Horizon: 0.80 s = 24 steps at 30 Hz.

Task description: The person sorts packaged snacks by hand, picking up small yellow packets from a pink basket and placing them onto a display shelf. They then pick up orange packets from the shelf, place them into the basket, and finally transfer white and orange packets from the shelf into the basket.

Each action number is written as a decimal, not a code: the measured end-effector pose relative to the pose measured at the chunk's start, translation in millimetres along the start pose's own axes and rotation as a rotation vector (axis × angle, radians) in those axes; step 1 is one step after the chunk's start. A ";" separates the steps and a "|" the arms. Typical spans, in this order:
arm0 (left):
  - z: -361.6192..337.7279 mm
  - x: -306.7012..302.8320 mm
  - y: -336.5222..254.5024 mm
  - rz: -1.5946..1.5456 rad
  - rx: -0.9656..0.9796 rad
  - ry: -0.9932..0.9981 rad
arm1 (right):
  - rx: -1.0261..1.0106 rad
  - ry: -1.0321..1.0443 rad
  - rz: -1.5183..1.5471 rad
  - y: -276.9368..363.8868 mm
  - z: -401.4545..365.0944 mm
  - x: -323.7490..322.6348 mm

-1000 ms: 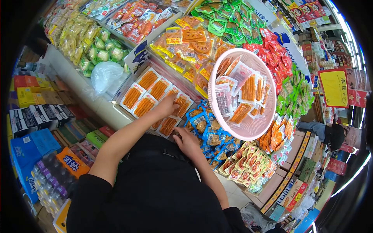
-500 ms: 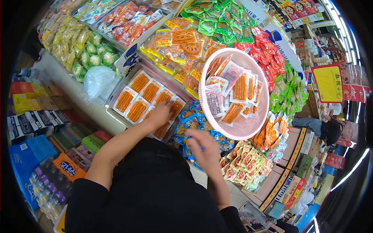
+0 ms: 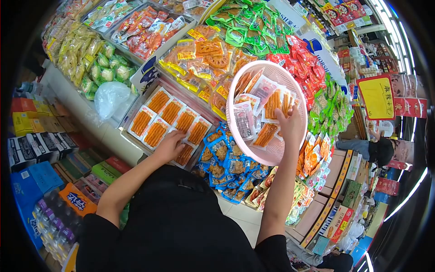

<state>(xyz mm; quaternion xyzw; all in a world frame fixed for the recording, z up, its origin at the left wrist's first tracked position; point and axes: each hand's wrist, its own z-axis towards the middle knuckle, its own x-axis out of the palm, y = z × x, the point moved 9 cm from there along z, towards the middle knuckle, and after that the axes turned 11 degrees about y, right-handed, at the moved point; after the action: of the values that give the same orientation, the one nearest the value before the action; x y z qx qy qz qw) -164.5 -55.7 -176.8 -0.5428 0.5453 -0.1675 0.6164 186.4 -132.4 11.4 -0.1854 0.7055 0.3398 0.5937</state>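
My right hand (image 3: 291,127) reaches into a pink plastic basket (image 3: 239,136), thumb and fingers closed on a clear packet of orange strips (image 3: 272,105). Loose packets lie around it in the basket, among them a packet of dark strips (image 3: 244,121). Over on the left, my left hand (image 3: 169,146) lies with its fingers stretched over the near packets in a tray. Rows of flat packets of orange strips (image 3: 156,133) fill that tray (image 3: 136,144), face up and side by side.
Blue snack packets (image 3: 235,165) lie between the tray and the basket. Beyond are yellow-labelled bags (image 3: 199,63), green packets (image 3: 251,25) and red packets (image 3: 302,68). A crumpled clear plastic bag (image 3: 111,97) sits left of the tray. Stacked cartons (image 3: 34,179) stand at far left.
My right hand has moved up from beside the basket into it and closed on a packet. My left hand has shifted slightly left and nearer to me over the tray.
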 end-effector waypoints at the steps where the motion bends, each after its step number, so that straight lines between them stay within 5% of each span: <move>1: -1.1 0.5 1.4 0.010 0.009 0.011 | -0.001 0.000 -0.001 2.1 4.4 -1.7; 3: -2.0 1.3 0.6 0.019 0.017 0.023 | 0.087 0.197 0.177 -0.2 11.4 8.2; 10: 0.1 6.9 5.4 0.020 -0.021 0.065 | 0.054 0.159 0.080 2.0 23.4 10.3; 19: 3.1 13.0 11.3 -0.002 -0.025 0.103 | -0.007 0.089 0.456 19.0 9.7 5.0; 21: 4.5 11.8 8.6 -0.003 -0.015 0.105 | 0.070 0.374 0.693 13.6 9.3 24.4; 24: 3.8 10.6 6.0 -0.015 -0.004 0.113 | 0.092 0.305 0.797 2.9 1.5 15.3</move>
<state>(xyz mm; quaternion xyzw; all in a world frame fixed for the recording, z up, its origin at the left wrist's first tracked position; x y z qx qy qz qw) -159.9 -60.2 -187.8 -0.5379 0.5755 -0.2013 0.5821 182.1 -127.2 -2.6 0.0801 0.8161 0.4796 0.3123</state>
